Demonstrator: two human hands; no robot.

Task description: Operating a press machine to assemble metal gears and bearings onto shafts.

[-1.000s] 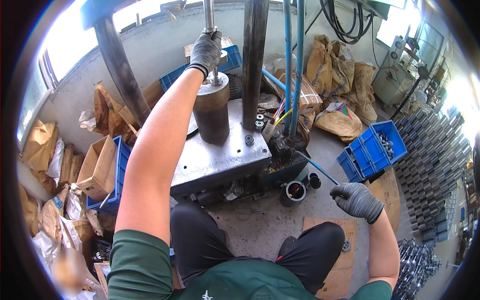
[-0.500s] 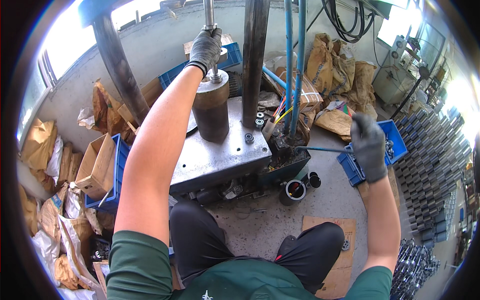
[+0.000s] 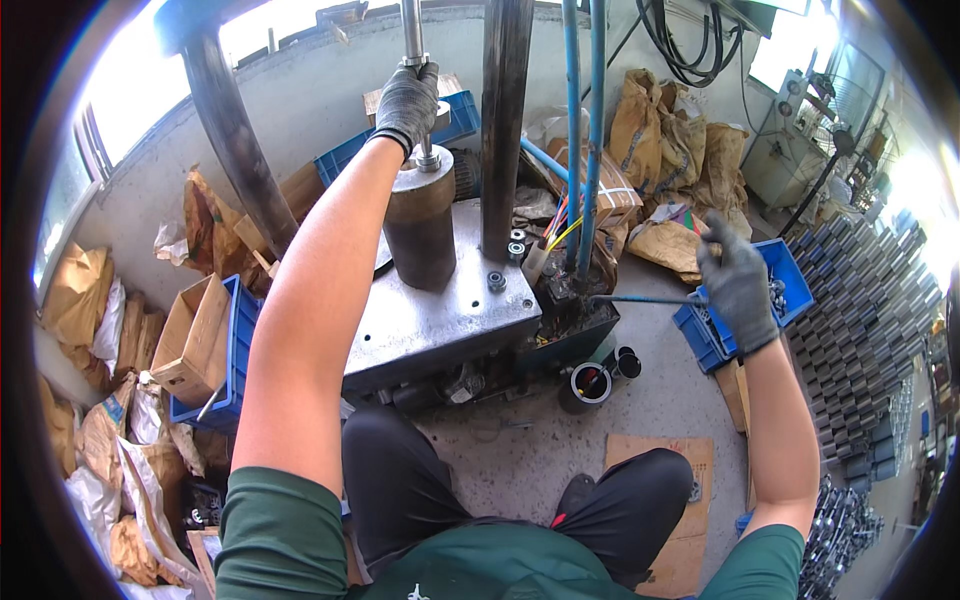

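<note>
In a grey knit glove, my left hand (image 3: 406,105) is closed round a shiny upright metal rod (image 3: 412,30), just below its collar. The fingers hide that stretch of it. Directly beneath, a short metal pin (image 3: 428,157) stands in the top of a dark steel cylinder (image 3: 420,225) on the thick metal bed (image 3: 440,320) of a press. My right hand (image 3: 742,290), gloved in dark grey, is raised at the right with finger and thumb apart and nothing visible in it. It is nearest to a blue bin (image 3: 795,283) of small metal parts and a thin lever bar's end (image 3: 650,298).
Steel columns (image 3: 508,130) and blue pipes (image 3: 597,130) rise behind the bed. Small ring-shaped parts (image 3: 496,281) lie on it. A dark round pot (image 3: 585,386) stands on the floor. Stacked metal tubes (image 3: 850,330) line the right; sacks and a wooden box (image 3: 190,340) lie left.
My right hand has turned slightly, and its fingers have spread apart. My left hand keeps its hold on the rod. The whole view has shifted a little.
</note>
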